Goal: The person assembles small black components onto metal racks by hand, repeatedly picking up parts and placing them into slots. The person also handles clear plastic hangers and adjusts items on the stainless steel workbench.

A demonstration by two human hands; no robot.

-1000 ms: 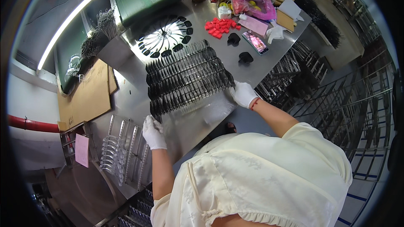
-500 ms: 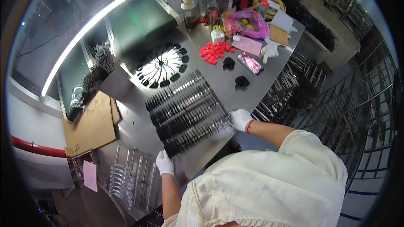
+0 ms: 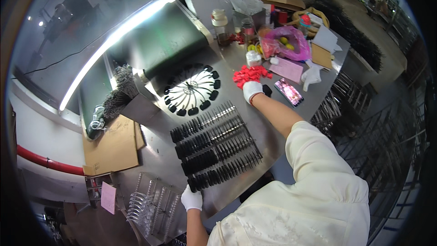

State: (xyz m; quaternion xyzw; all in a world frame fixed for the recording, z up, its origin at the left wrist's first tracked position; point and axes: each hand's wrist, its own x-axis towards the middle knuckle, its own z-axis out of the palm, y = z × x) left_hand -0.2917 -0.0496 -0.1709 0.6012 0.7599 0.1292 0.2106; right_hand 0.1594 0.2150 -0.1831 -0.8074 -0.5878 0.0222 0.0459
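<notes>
A rack point(image 3: 214, 148) holding several rows of slim metal parts with black ends lies on the steel table. At its near left corner, my left hand point(image 3: 191, 199), in a white glove, has its fingers closed on the rack's edge. My right hand point(image 3: 252, 90), also gloved in white, reaches across the table to a pile of small red pieces point(image 3: 251, 74). Its fingertips are at the pile's near side and cannot be made out clearly. Just right of that hand shows part of a black piece point(image 3: 266, 91). Left of it, black-ended wire parts point(image 3: 191, 89) lie fanned out in a ring.
A phone point(image 3: 289, 92) with a lit screen lies right of the red pile. Behind are jars point(image 3: 220, 25), a pink bag point(image 3: 291, 41) and papers. Wire bundles stand in a metal box point(image 3: 142, 105) at left. A clear-hooked rack point(image 3: 152, 209) sits at lower left.
My right hand has left the rack's right side and moved up to the red pieces. My left hand stays at the rack's corner. The whole view has shifted somewhat.
</notes>
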